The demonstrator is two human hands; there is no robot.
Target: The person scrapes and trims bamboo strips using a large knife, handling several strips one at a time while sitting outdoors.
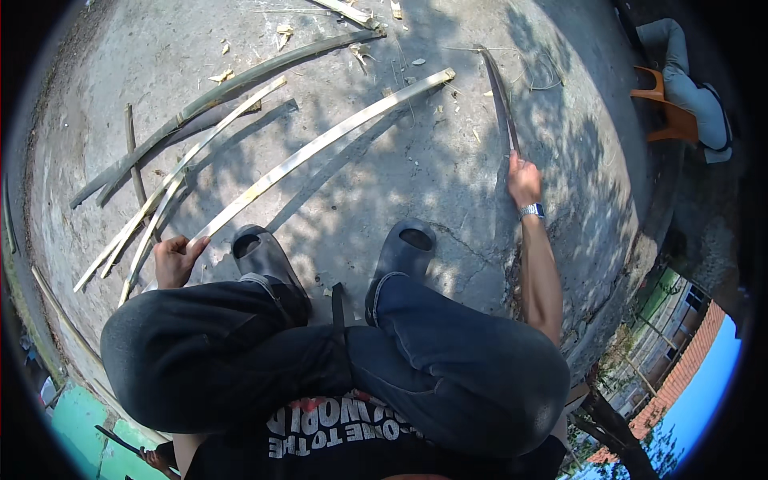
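My left hand [178, 261] is closed round the near end of a long, pale split bamboo strip [320, 149], thumb on top. The strip slants away to the right, and its far end is at or just above the concrete. My right hand [526, 182], with a metal wristwatch [531, 210] on its wrist, grips a machete [499, 94]. The handle is mostly hidden in my fist. The long dark blade points away from me, its tip apart from the strip's far end.
Several pale strips [164, 192] cross left of the held one, beside a thick green bamboo pole [240, 85]. Wood chips [362, 53] litter the concrete. My sandals [402, 258] stand between my hands. Another person sits on an orange chair [670, 112]; another hand [154, 458] shows lower left.
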